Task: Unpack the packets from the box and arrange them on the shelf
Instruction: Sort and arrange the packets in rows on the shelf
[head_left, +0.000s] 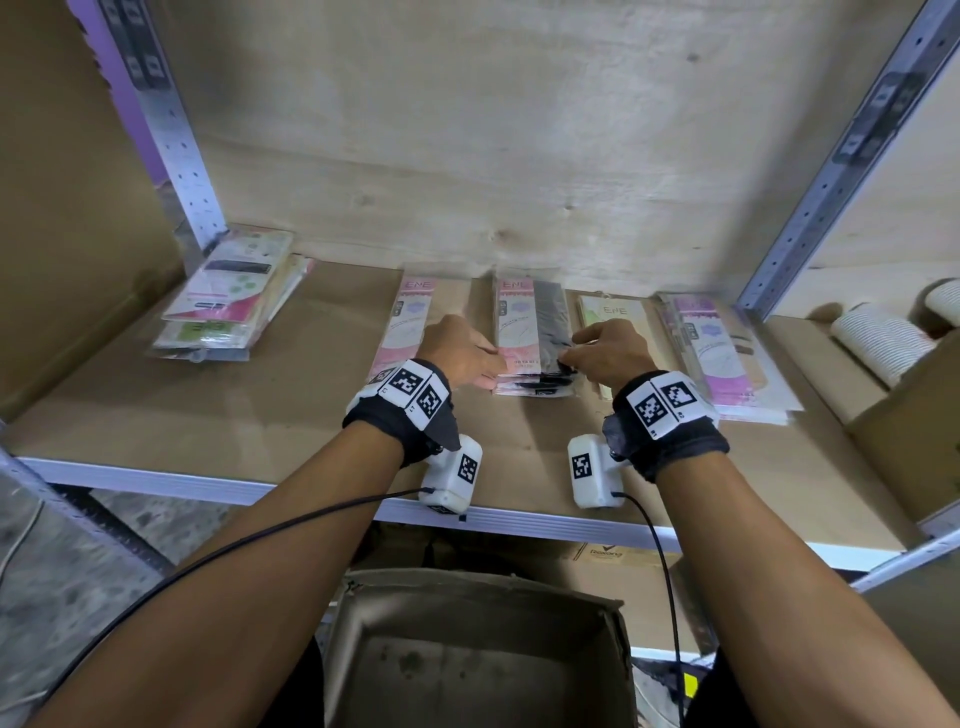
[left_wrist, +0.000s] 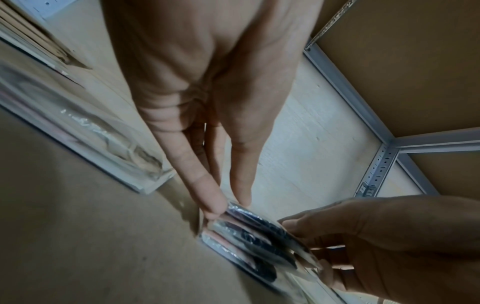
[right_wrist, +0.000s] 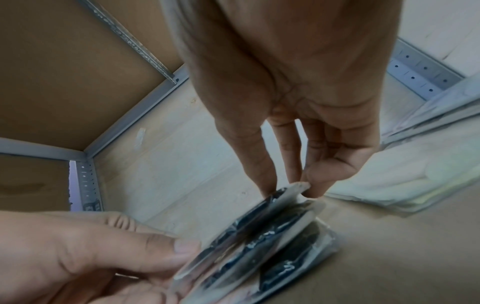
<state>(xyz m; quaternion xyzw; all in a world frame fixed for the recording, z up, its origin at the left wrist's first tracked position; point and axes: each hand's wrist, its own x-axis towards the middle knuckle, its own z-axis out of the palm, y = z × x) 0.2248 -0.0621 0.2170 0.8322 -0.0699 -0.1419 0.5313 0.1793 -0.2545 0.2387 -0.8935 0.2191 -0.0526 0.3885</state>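
Five groups of packets already lie on the shelf (head_left: 156, 405): a loose pile (head_left: 228, 296) at 10 o'clock and four lined up along the back wall. We square the middle stack (head_left: 530, 332), at 12 o'clock; our left hand (head_left: 462, 351) pinches its near-left edge, and our right hand (head_left: 608, 348) pinches its near-right edge. At 6 o'clock, the box (head_left: 467, 649) shows only bare cardboard. We judge unpacking largely finished and only tidying left.
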